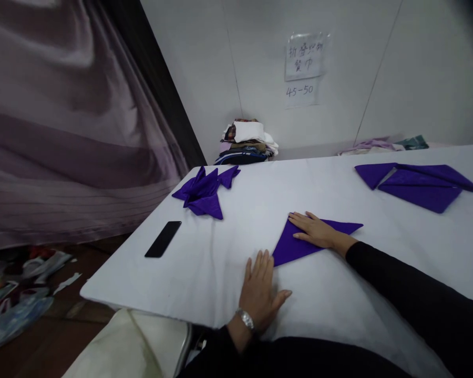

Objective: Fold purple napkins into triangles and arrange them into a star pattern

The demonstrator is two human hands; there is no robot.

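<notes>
The right hand (310,231), its fingers straight and grasping nothing, is pressing palm-down on a purple triangular folded cloth (292,248), which is lying right of centre in the frame. The left hand (258,294), wearing a silver-coloured band (245,319) at the wrist, is resting open with its thumb spread, at lower centre; its fingertips are pointing up beside the cloth's lower-left corner, and whether they are touching it I cannot tell. Both are lying over a white-covered counter (244,210). At left of centre, a black rectangular phone (163,239) is lying near the edge, and above it a purple cloth folded into points (203,195) is sitting. At right, longer purple folded cloths (421,184) are lying. Beyond the far edge, at upper centre, a stack of mixed-colour fabrics (247,140) is showing, and handwritten white paper sheets (304,65) are hanging on the pale wall (260,63).
</notes>
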